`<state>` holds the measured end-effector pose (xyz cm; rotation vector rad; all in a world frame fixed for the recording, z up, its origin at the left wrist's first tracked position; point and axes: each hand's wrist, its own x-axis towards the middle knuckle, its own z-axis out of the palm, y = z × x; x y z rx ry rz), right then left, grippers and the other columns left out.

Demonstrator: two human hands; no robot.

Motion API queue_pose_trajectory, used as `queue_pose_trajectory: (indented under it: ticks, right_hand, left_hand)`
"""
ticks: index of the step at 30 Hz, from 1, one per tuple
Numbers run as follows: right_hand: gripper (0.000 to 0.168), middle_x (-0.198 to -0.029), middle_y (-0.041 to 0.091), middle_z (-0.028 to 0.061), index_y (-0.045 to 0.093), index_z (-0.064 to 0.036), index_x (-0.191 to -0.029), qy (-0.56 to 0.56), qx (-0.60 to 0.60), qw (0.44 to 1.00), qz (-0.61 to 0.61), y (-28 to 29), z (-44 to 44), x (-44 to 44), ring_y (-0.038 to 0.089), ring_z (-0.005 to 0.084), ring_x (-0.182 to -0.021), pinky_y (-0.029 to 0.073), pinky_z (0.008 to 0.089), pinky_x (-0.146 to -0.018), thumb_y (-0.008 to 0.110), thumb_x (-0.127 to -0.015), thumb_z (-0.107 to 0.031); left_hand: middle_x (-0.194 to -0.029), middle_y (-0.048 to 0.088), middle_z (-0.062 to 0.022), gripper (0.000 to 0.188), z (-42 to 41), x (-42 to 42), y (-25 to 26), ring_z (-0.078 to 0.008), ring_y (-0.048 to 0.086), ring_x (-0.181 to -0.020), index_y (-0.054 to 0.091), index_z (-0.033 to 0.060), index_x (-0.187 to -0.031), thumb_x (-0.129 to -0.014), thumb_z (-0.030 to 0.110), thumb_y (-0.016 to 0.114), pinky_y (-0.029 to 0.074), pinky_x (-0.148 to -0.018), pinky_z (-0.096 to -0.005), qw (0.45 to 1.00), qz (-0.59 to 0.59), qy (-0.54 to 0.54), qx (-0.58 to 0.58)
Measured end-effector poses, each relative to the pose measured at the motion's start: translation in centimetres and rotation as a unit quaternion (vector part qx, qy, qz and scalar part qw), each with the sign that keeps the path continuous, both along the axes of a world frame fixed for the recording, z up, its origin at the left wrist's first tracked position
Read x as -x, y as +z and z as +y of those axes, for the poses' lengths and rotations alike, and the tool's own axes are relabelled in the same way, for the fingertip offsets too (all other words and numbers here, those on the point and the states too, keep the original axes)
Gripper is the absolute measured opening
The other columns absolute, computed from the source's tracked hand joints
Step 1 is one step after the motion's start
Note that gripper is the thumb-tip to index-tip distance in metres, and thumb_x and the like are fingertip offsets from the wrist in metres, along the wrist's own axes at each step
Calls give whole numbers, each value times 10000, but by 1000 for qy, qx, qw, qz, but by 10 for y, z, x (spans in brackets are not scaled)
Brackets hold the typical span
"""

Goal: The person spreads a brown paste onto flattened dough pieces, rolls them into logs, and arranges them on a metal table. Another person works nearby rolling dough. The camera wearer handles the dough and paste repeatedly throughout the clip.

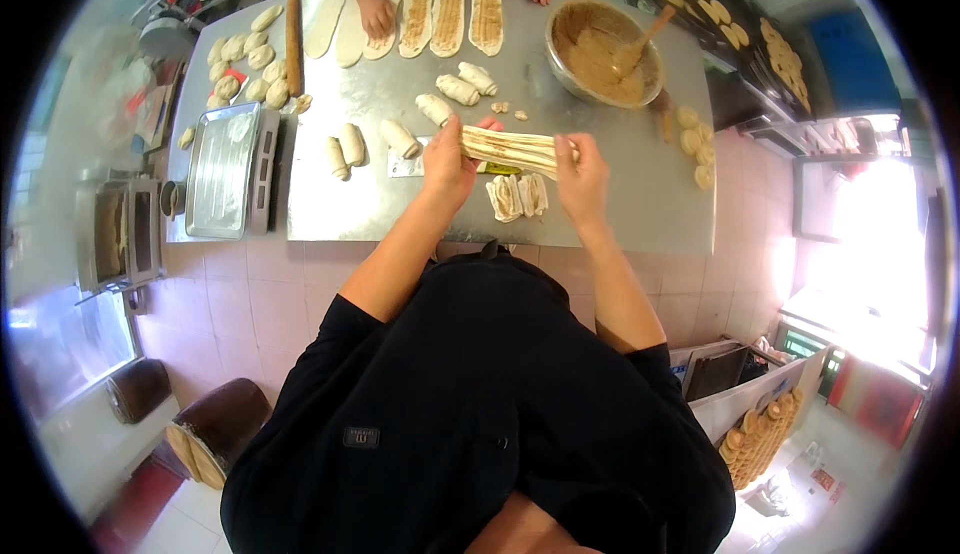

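A stretched strip of layered dough (510,147) with brown filling between its layers hangs above the metal table. My left hand (448,160) grips its left end, and my right hand (581,171) grips the right end. Below the strip lie two cut dough pieces (517,197), their filled layers facing up. A knife with a wide blade (405,166) and a yellow-green handle (499,168) rests under the strip, partly hidden by my left hand. Around it lie several rolled dough pieces (397,138), and small dough scraps (501,108) sit beyond my hands.
Across the table (637,201), another person's hand (376,18) touches flattened dough beside filling-covered strips (448,14). A metal bowl of brown filling (600,51) with a wooden spoon stands far right. At left are a rolling pin (293,51), dough balls (260,57) and a scale with a tray (223,171).
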<state>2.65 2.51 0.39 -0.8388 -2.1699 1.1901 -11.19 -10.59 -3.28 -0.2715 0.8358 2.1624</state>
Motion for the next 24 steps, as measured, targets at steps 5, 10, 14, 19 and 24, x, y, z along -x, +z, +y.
queue_pose_trajectory:
  ticks: [5,10,14,19,24]
  right_hand:
    - [319,-708,647,180,637,-23,-968,78,5,997,1,66,-27,44,620,244,-620,491,382,-598,650,-984,-341]
    - [326,-794,678,224,658,-37,-953,114,0,984,-137,33,10,30,658,423,-740,499,477,-655,612,-977,-359]
    - [346,-917,698,226,682,-35,-963,67,-67,972,-216,-33,84,24,664,429,-871,505,505,-743,554,-984,-356]
    - [443,-978,698,250,707,-16,-1009,61,-103,956,-268,-85,240,72,672,428,-935,509,485,-833,474,-1004,-393]
    - [721,-1247,627,319,638,103,-1187,105,-43,916,-386,-151,318,117,599,451,-1174,456,449,-1000,374,-1026,-548]
  left_hand:
    - [-1502,441,-249,636,-33,19,-10,-388,389,-1431,450,-61,-1354,-1074,497,328,286,-1210,-552,959,-164,-13,-233]
    - [-1576,335,-253,695,-26,5,-12,-412,339,-1454,318,-50,-1517,-1057,467,380,237,-1233,-557,920,-201,-209,-265]
    - [-1591,301,-258,644,-2,-16,-26,-406,303,-1476,326,-63,-1511,-1038,359,440,238,-1241,-548,898,-335,-171,-228]
    - [-1569,358,-241,567,2,-13,-21,-378,360,-1456,368,-49,-1499,-972,145,446,290,-1238,-509,932,-272,-161,-177]
    - [-1565,361,-248,616,-2,-7,-19,-384,345,-1464,355,-53,-1504,-929,107,509,274,-1245,-507,955,-236,-110,-143]
